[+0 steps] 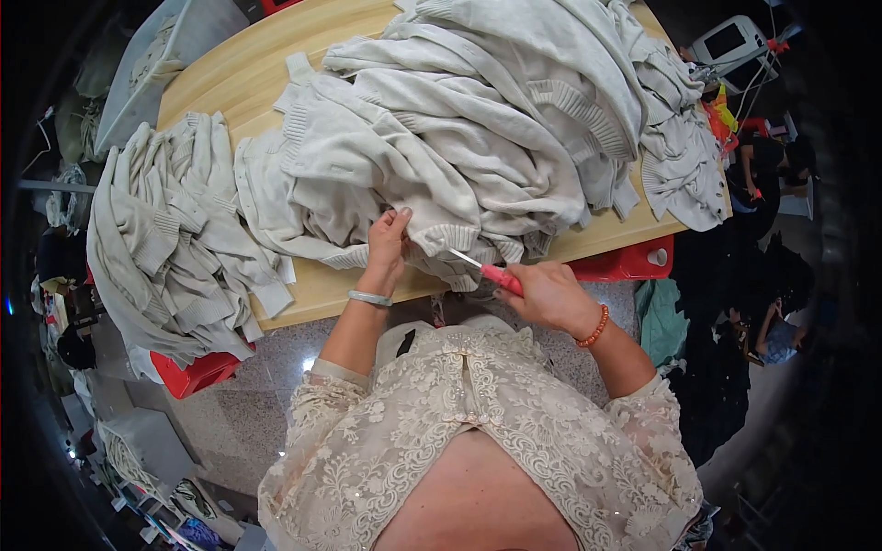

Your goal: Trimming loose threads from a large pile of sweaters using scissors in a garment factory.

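Observation:
My right hand [549, 298] is closed round the pinkish-red handle [501, 278] of a small hand tool with a thin metal shaft [466, 259]. The shaft points left at the ribbed cuff [450, 239] of a pale grey knitted sweater [367, 151]; its tip is too small to make out. Left of the cuff, my left hand [389, 241] pinches the edge of the sweater's knit, with thumb and fingers together. Around both hands the sweater lies bunched along the near edge of the wooden table [239, 69].
A large heap of similar sweaters [542, 55] covers the middle of the table. Another pile [170, 230] hangs over its left edge, and one sweater [684, 179] lies at the right. Red plastic stools [634, 261] show under the table. A white bin [147, 87] stands at the far left.

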{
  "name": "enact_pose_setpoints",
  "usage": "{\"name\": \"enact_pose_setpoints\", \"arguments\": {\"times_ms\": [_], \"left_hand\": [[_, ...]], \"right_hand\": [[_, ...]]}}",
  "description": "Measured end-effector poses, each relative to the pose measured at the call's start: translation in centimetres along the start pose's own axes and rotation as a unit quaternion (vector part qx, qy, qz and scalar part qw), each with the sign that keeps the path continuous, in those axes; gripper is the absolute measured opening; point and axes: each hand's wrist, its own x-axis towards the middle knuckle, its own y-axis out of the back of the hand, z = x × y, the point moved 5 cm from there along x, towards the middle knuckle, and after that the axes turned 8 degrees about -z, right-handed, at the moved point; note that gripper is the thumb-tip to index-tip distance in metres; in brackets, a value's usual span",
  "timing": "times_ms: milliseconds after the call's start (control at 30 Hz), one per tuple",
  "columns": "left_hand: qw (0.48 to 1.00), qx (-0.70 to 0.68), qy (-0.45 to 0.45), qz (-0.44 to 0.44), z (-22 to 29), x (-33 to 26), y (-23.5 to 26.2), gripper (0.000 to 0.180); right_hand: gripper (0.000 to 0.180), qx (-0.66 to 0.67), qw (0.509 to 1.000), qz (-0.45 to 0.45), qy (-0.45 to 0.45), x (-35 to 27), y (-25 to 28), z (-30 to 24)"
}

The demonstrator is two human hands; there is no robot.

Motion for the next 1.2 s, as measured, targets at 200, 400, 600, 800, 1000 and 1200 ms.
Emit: {"name": "enact_pose_setpoints", "arguments": {"times_ms": [200,400,600,800,1000,1200], "left_hand": [[0.993,0.058,-0.040,-0.089,1.1,-1.4,-0.5,0.021],[0.616,0.739,-0.272,0.024,2.8,-8.9,0.6,0.080],[0.644,0.681,-0.285,0.202,1.5,-8.5,10.1,0.074],[0.702,0.612,-0.357,0.077,5.7,-9.8,7.8,0.045],[0.623,0.625,-0.446,-0.151,8.8,-15.5,-2.1,0.048],[0.561,0.682,-0.416,-0.217,5.5,-8.5,-4.8,0.046]], "right_hand": [[0.027,0.055,0.996,0.067,-0.033,-0.8,-0.2,2.6],[0.026,0.076,0.987,0.140,-0.033,-1.1,-1.1,4.3],[0.029,0.095,0.981,0.170,0.017,1.7,-2.7,3.2],[0.033,0.094,0.969,0.227,0.026,8.2,-3.7,1.7],[0.019,0.155,0.970,0.187,-0.011,10.7,-4.4,3.7],[0.017,0.190,0.969,0.139,0.071,10.8,-2.4,1.0]]}}
